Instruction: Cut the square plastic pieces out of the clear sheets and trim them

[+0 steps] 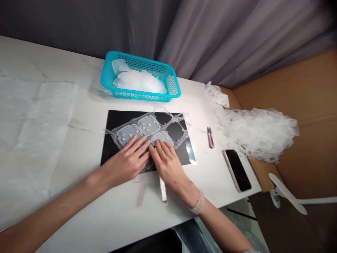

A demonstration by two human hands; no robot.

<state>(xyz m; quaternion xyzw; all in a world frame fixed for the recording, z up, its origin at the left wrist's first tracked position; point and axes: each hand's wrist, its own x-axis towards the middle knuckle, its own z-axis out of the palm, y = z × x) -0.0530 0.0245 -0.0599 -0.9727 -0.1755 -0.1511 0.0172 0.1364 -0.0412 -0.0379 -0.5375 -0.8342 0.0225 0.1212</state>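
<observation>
A translucent moulded plastic sheet [149, 125] with rounded-square panels and open cut-outs lies on a black mat [116, 117]. My left hand [129, 158] lies over the lower left of the sheet, fingers stretched and slightly apart, holding nothing. Beside it, my right hand [170, 163] rests on the lower middle panel with its fingers close together. From beneath its palm sticks out a slim, silvery-handled tool [163, 191], pointing back toward me. The tool's front end and my right thumb are hidden. Both hands' fingertips nearly meet.
A turquoise basket [142, 94] holding translucent white pieces stands behind the mat. To the right lie pink thread snips [210, 137], a phone [237, 170] and a heap of cut plastic webbing [260, 133] by a cardboard wall [289, 91]. Translucent sheets [39, 123] cover the left side.
</observation>
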